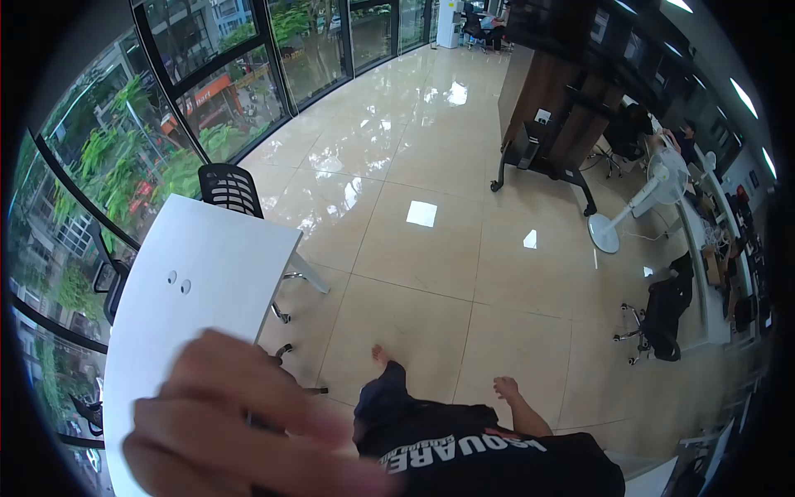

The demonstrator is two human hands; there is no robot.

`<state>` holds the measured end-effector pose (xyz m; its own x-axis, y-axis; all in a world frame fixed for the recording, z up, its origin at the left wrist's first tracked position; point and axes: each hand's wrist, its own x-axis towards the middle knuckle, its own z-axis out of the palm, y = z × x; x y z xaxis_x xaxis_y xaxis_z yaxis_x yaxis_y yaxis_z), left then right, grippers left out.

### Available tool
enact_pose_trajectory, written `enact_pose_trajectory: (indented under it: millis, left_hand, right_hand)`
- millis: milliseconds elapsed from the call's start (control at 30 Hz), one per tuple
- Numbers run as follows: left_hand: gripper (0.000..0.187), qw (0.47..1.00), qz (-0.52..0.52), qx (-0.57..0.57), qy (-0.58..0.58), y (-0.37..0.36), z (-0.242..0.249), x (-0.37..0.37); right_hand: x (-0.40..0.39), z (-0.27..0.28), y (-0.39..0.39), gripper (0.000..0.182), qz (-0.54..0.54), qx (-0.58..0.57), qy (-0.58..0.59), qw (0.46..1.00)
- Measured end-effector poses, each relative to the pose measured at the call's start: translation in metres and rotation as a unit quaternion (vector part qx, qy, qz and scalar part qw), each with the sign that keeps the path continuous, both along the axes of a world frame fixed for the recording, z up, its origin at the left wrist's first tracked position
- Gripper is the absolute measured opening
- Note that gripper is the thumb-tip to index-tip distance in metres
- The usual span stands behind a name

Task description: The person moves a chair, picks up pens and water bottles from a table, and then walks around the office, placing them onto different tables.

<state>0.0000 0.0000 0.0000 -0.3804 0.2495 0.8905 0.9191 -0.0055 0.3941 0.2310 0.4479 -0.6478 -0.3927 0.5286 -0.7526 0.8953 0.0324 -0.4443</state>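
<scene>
My left hand [224, 422] looms large and blurred close to the camera at the lower left. Its fingers are bent, and smearing hides whether anything is between them. Behind it lies the white table [207, 240], which it partly covers. My right hand [505, 388] hangs over the floor beside my body, small in view, with loosely bent fingers a little apart and nothing visible in them. Below it is my black T-shirt [489, 455] with white lettering.
Two small round grommets [178, 282] sit in the tabletop. A black mesh chair [231, 189] stands at its far end. Glossy tiles [406, 306] cover the floor. To the right are a wheeled screen stand [546, 137], a white fan [609, 232] and an office chair [662, 315].
</scene>
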Motion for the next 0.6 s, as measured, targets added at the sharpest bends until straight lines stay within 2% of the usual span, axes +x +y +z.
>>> enact_pose_trajectory:
  millis: [33,67,133,167,267,333,367,433,600]
  left_hand:
    - [0.030,1.000,-0.013,0.019,-0.004,0.002,0.000,-0.027]
    - [0.030,0.998,-0.037,0.044,-0.005,0.003,0.001,-0.055]
    - [0.031,0.990,-0.104,0.093,-0.003,0.009,0.008,-0.110]
    - [0.031,0.983,-0.139,0.118,-0.004,0.013,0.011,-0.136]
    - [0.033,0.946,-0.249,0.207,-0.013,0.034,0.024,-0.209]
    - [0.034,0.909,-0.316,0.271,-0.020,0.051,0.031,-0.253]
    - [0.035,0.889,-0.341,0.304,-0.022,0.058,0.033,-0.273]
    - [0.037,0.882,-0.352,0.311,-0.031,0.067,0.029,-0.316]
    - [0.035,0.935,-0.309,0.163,-0.068,0.095,-0.034,-0.465]
  right_hand:
    - [0.005,-0.010,0.002,0.027,-0.026,-0.045,-0.034,0.998]
    - [0.013,-0.024,0.008,0.026,-0.102,-0.084,-0.056,0.990]
    - [0.013,0.006,0.006,0.026,0.033,-0.020,0.004,0.999]
    - [0.007,0.011,0.003,0.027,0.025,-0.024,0.040,0.999]
    - [-0.041,0.030,-0.005,0.035,-0.129,-0.034,0.021,0.991]
    - [-0.091,0.029,-0.006,0.038,-0.288,-0.057,-0.038,0.955]
    - [-0.116,0.027,-0.008,0.040,-0.290,-0.029,-0.039,0.956]
    - [-0.164,0.022,-0.006,0.039,-0.293,-0.045,-0.031,0.955]
    - [-0.306,-0.012,0.031,0.032,-0.242,-0.105,-0.045,0.963]
